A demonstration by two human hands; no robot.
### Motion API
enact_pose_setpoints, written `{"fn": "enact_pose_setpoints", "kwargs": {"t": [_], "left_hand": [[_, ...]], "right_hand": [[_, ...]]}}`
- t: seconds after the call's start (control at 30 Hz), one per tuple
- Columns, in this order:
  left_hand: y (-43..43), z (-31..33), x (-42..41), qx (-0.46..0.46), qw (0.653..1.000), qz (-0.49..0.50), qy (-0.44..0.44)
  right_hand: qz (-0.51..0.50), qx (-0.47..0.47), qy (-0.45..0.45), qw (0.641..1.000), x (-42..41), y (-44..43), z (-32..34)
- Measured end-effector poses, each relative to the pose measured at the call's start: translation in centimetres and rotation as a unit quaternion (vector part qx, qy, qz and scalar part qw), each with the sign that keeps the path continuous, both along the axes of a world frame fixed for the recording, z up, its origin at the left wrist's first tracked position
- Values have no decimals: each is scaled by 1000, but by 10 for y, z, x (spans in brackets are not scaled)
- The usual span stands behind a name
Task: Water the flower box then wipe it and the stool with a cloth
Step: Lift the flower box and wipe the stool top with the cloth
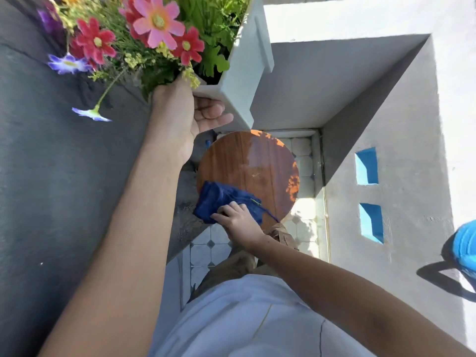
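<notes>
A white flower box (244, 73) full of pink, red and purple flowers (157, 21) is held up at the top. My left hand (185, 112) grips its near end from below. Under it stands a round wooden stool (257, 171), its top glossy with a wet-looking patch. A dark blue cloth (219, 197) lies on the near left edge of the stool top. My right hand (237, 217) presses on the cloth with fingers bent over it.
A dark grey wall (51, 176) fills the left side. A white ledge and wall (386, 124) with two blue openings stand to the right. A blue watering can (463, 248) sits at the right edge. Patterned floor tiles (206, 248) show below.
</notes>
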State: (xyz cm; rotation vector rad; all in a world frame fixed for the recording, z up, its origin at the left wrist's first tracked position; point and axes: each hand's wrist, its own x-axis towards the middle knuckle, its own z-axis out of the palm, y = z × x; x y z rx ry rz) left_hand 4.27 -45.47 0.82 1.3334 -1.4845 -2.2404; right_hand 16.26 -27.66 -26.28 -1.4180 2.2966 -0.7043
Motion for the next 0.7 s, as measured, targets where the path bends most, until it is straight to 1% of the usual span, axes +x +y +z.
{"fn": "enact_pose_setpoints", "kwargs": {"t": [0.07,0.1,0.27,0.5,0.6,0.7], "left_hand": [[0,-1,0,-7,1000,-3,-4],[0,-2,0,-12,1000,-4,-5],[-3,-5,2,-7,1000,-9,-11],[-6,-7,2,-11,1000,-11,-13],[-7,-8,2,-14,1000,-6,-15],[-7,-8,3,-20,1000,-6,-15]], "right_hand": [[61,-7,15,998,12,-15,-6],[74,-9,22,997,11,-23,-8],[59,-9,53,997,-27,-66,-11],[-23,5,64,998,-78,-87,-11],[-98,3,60,993,-94,-88,-17],[-195,-1,43,980,-110,-84,-15]]}}
